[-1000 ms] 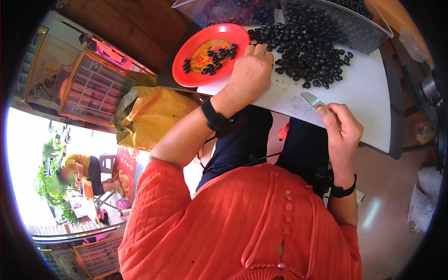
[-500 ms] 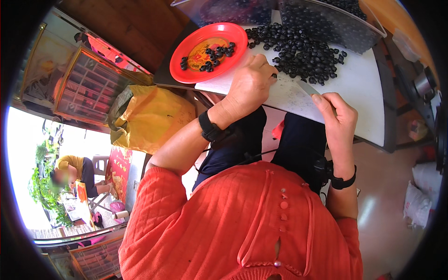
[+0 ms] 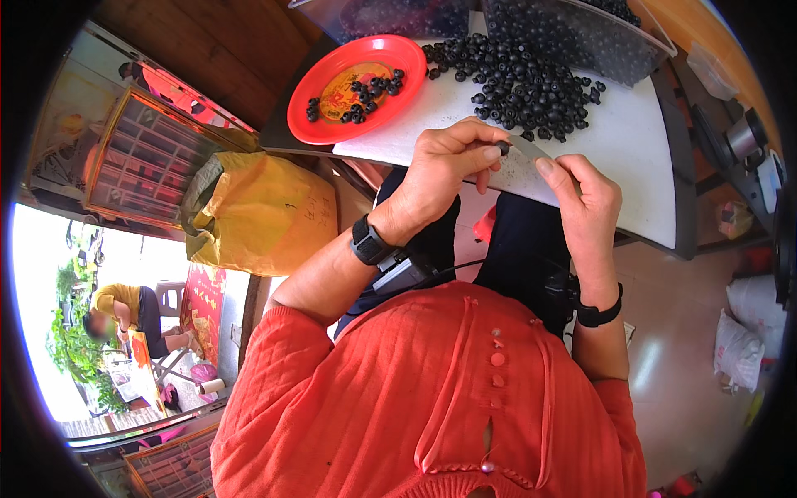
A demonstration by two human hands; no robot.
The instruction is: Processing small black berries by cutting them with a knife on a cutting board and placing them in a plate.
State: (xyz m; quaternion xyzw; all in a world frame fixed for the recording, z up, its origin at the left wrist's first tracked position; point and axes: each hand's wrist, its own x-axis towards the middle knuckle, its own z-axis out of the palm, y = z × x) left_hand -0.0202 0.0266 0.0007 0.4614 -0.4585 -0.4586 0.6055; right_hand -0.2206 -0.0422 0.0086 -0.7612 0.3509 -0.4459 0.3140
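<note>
My left hand is closed, pinching one small round black piece between thumb and fingertips. My right hand grips a short flat grey knife blade, its tip close to that piece. Whether the edge touches it I cannot tell. Just beyond my hands, a heap of the same black pieces lies on a white board. Several more rest in a red plate to the left. What the pieces are made of is unclear.
Clear plastic bins full of black pieces stand at the table's far side. A yellow bag sits left of the table, and white sacks lie on the floor at right. Outside, a person in yellow bends over a small table.
My left hand has turned and lifted, bringing the black piece into view at its fingertips. The blade in my right hand now points up beside it. The whole view has shifted slightly.
</note>
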